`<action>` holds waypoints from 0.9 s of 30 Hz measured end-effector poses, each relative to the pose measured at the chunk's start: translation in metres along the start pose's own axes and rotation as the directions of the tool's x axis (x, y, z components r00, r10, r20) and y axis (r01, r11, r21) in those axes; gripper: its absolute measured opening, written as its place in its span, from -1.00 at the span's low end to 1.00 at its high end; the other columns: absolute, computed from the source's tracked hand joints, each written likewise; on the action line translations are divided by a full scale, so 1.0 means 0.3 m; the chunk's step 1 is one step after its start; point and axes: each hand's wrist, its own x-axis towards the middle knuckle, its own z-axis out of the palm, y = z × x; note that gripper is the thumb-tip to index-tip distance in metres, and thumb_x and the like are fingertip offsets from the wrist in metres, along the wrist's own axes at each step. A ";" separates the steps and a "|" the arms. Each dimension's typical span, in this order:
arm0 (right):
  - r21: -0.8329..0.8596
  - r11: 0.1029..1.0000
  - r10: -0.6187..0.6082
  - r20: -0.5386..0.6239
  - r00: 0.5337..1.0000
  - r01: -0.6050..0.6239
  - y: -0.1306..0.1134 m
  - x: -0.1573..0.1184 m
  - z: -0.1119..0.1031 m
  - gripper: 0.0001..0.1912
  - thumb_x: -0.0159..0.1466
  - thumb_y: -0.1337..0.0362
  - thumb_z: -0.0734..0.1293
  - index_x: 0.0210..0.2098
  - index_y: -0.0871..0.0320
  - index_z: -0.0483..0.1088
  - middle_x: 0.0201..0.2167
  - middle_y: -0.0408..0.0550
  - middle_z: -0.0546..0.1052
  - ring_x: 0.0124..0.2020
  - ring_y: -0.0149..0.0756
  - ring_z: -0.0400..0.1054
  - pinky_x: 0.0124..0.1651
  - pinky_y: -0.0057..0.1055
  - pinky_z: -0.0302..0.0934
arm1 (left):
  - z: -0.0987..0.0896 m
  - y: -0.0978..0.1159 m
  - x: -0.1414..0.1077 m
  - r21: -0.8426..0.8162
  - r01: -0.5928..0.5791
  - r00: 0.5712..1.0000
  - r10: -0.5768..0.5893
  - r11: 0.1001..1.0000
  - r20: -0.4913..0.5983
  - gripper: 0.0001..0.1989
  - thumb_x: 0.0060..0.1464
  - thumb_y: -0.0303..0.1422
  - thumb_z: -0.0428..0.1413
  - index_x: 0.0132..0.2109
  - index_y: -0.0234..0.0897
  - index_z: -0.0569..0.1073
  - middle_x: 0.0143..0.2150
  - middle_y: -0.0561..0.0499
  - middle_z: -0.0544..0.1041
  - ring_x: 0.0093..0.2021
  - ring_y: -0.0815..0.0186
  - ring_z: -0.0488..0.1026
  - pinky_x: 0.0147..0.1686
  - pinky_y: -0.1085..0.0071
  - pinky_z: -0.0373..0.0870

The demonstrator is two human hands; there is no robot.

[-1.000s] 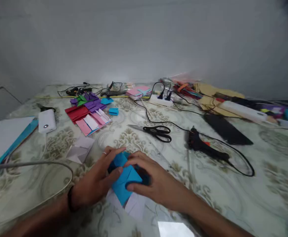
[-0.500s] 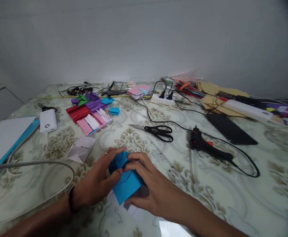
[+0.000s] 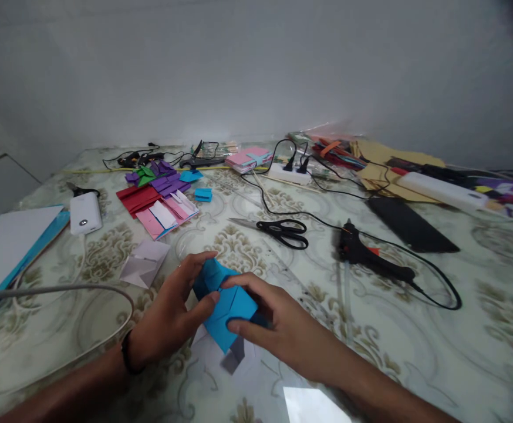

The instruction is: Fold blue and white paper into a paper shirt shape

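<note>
Nearest to you, at the near edge, a bright white patch (image 3: 316, 404) shows on the patterned table cover (image 3: 441, 364); I cannot tell if it is paper or light. A little farther, whitish paper (image 3: 234, 357) shows beneath the blue folded paper (image 3: 232, 306), which is in the near middle, between your two hands.

Your left hand (image 3: 175, 302) is partly closed on its left side, with the thumb on the upper face and the fingers toward the far edge. Your right hand (image 3: 278, 317) is curved around the right side, half closed, its thumb at the near part and the index finger bent over the top.

This paper should be very light, stiff along its folds but soft on the flat faces, and not very slippery. It may crease or open if you press hard, so it is better to hold it by the folded edges, with a gentle pinch.

Beyond your hands, a white folded piece (image 3: 144, 263) lies to the left, a glue gun (image 3: 373, 258) to the right, and black-handled scissors (image 3: 280, 232) between. Farther are the red folded paper (image 3: 137, 200) and, near the wall, a power strip (image 3: 289, 174).
</note>
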 end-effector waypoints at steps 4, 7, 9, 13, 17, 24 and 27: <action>0.143 0.990 0.022 0.001 1.000 -0.022 0.007 0.003 -0.010 -0.70 0.38 0.28 0.38 0.10 -0.01 0.41 -0.08 -0.11 0.58 -0.06 -0.21 0.47 -0.07 -0.33 0.34 | -0.007 0.002 0.003 -0.009 -0.006 1.000 0.006 1.000 -0.014 -0.50 0.29 -0.27 0.18 0.34 -0.02 0.35 0.25 -0.06 0.50 0.25 0.06 0.45 0.27 0.10 0.40; 0.151 0.988 -0.013 0.008 1.000 0.012 0.014 0.006 -0.019 -0.69 0.39 0.29 0.38 0.11 -0.01 0.42 -0.05 -0.10 0.58 0.01 -0.19 0.46 0.01 -0.30 0.33 | -0.017 0.010 0.011 -0.028 -0.012 1.000 0.012 1.000 -0.004 -0.52 0.31 -0.26 0.17 0.34 -0.06 0.39 0.33 -0.06 0.48 0.28 0.06 0.46 0.31 0.12 0.39; 0.099 0.993 -0.058 -0.001 0.998 0.058 0.014 0.007 -0.026 -0.71 0.41 0.30 0.36 0.11 -0.02 0.44 0.00 -0.09 0.57 0.03 -0.21 0.46 0.08 -0.28 0.31 | -0.026 0.018 0.016 -0.024 -0.007 1.000 0.007 1.000 0.002 -0.53 0.31 -0.25 0.16 0.33 -0.09 0.41 0.31 -0.06 0.50 0.25 0.07 0.49 0.26 0.16 0.46; -0.089 0.981 -0.167 0.039 0.985 0.170 0.001 0.001 -0.036 -0.69 0.44 0.25 0.35 0.16 -0.04 0.45 0.02 -0.04 0.49 0.05 -0.21 0.42 0.15 -0.24 0.30 | -0.037 0.030 0.022 0.025 -0.003 1.000 0.003 1.000 -0.009 -0.57 0.31 -0.26 0.15 0.29 -0.13 0.47 0.22 -0.05 0.58 0.17 0.09 0.56 0.17 0.19 0.54; -0.234 0.954 -0.167 0.099 0.981 0.186 -0.014 -0.008 -0.027 -0.63 0.39 0.20 0.40 0.19 -0.03 0.45 0.11 0.03 0.38 0.10 -0.15 0.37 0.17 -0.20 0.35 | -0.032 0.028 0.022 0.058 0.010 1.000 -0.010 0.998 -0.008 -0.57 0.29 -0.27 0.16 0.27 -0.16 0.49 0.16 -0.08 0.62 0.10 0.08 0.59 0.12 0.17 0.57; -0.494 0.829 -0.269 0.059 0.961 0.262 -0.002 -0.003 -0.014 -0.69 0.43 0.16 0.35 0.14 0.03 0.47 0.26 0.14 0.27 0.32 0.04 0.18 0.32 0.05 0.25 | -0.041 0.045 0.028 0.074 0.090 0.996 -0.089 0.993 -0.018 -0.59 0.27 -0.18 0.16 0.21 -0.14 0.53 0.12 -0.10 0.62 0.04 0.07 0.60 -0.04 0.20 0.61; -0.536 0.805 -0.278 0.037 0.960 0.254 0.003 -0.002 -0.017 -0.71 0.43 0.17 0.34 0.11 0.06 0.46 0.26 0.17 0.28 0.31 0.07 0.18 0.29 0.08 0.28 | -0.049 0.055 0.031 0.098 0.121 0.992 -0.118 0.988 -0.034 -0.57 0.26 -0.15 0.14 0.20 -0.18 0.52 0.00 -0.11 0.64 -0.04 0.09 0.61 -0.15 0.26 0.60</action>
